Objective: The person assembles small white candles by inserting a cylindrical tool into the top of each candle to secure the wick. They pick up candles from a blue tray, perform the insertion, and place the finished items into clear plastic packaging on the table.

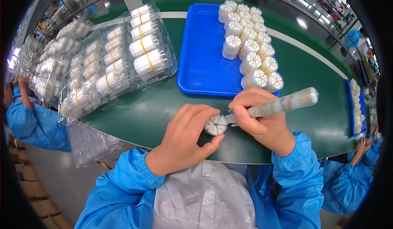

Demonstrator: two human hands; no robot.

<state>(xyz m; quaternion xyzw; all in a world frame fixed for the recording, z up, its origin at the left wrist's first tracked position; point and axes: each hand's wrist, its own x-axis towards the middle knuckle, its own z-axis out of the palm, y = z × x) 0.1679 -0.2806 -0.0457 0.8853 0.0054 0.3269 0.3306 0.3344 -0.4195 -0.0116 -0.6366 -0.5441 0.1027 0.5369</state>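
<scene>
My left hand (180,137) is closed around a round bundle of white wedge-shaped parts (215,125), thumb and fingers on either side of it. The bundle's segmented end, with small metal dots, faces up. In a pen-like grip, my right hand (266,126) holds a tool with a thick, wrapped whitish handle (286,102). Its handle slants up to the right, and its flat pale tip meets the bundle's right edge. Just beyond my hands lies a blue tray (200,53); similar white bundles with yellow bands (254,78) stand in rows along its right side.
Clear plastic trays (170,61) of banded white parts cover the left of the green table (135,116). Another blue tray (353,106) with white bundles sits at far right. Blue-sleeved people work at left (37,122) and right (348,184). Cardboard boxes (28,173) are at lower left.
</scene>
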